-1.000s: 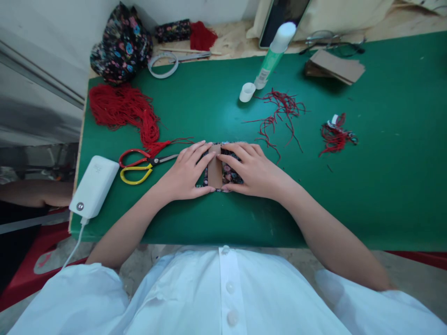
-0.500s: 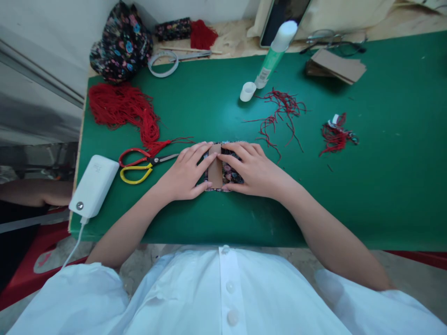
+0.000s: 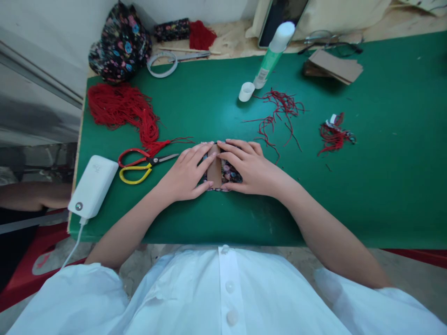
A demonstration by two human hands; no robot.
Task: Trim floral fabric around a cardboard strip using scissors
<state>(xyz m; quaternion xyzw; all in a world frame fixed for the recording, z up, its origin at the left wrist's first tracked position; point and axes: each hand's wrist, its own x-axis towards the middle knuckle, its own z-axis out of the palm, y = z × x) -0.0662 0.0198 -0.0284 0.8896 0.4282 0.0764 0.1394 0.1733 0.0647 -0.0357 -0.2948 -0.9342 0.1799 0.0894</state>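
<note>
While palm-down, 2 hands [image 3: 188, 174] [image 3: 249, 168] astride cardboard [image 3: 214, 173]

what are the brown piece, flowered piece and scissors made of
Brown piece: probably cardboard, matte, by its plain brown face. Flowered piece: apparently matte fabric, by its floral print; fibre unclear. Scissors: metal blades, grey sheen; handles perhaps plastic-coated, smooth red and yellow.
</note>
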